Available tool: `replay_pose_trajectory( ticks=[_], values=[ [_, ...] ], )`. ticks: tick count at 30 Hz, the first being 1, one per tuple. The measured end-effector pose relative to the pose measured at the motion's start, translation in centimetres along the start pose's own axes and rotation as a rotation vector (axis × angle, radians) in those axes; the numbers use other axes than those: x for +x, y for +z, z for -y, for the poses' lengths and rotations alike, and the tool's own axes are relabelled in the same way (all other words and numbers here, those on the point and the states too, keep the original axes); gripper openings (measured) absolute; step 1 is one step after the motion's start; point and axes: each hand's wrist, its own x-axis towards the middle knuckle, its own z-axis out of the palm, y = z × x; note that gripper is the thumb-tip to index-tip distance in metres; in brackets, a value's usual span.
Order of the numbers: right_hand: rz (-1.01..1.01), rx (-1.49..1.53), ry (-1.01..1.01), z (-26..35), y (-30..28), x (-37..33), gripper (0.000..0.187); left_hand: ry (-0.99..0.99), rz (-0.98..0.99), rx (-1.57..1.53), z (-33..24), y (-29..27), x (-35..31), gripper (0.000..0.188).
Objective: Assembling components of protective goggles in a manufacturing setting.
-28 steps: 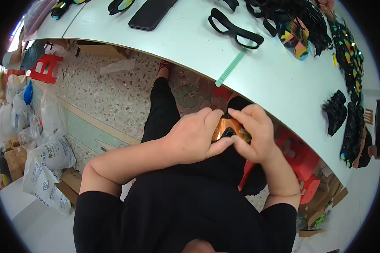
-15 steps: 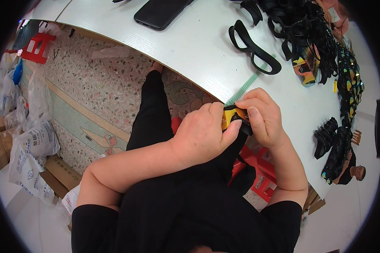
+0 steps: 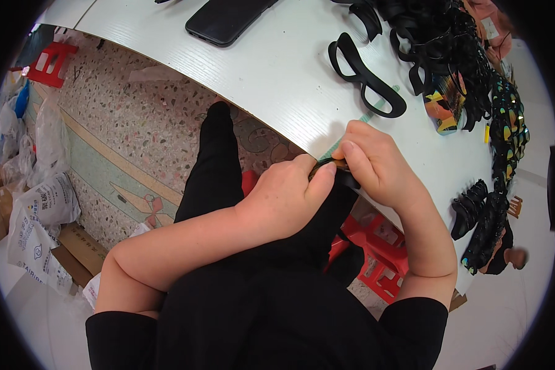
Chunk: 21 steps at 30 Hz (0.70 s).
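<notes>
Closely, we watched the left hand [image 3: 279,198] and right hand [image 3: 379,165], both pinched on 1 amber-and-black piece [image 3: 348,179], mostly hidden between their fingers near the edge of the white table [image 3: 271,86]. Ahead of the right hand lay 1 black frame [image 3: 361,79]; well ahead of the left, 1 dark phone [image 3: 225,23]. We judged that uneven thumb pressure could bend or scratch the piece, and that a slack grip by either hand could let it spring free and drop.

Your left fingers [image 3: 320,183] and right fingers [image 3: 359,160] pinch a dark piece [image 3: 349,179]. A black frame [image 3: 360,74] lies on your counter [image 3: 277,83].
</notes>
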Motion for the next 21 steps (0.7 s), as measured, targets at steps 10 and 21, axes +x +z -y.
replay_pose_trajectory(
  ticks=[10, 21],
  values=[
    [0.145, -0.088, 0.199, 0.8, -1.0, 2.8, 0.039, -0.272, 0.175, -0.493, 0.8, -0.6, 1.3, 0.053],
    [-0.201, -0.062, -0.023, 3.6, 3.1, -3.9, 0.037, 0.327, -0.108, 0.155, 3.2, 0.0, -2.8, 0.043]
  ],
)
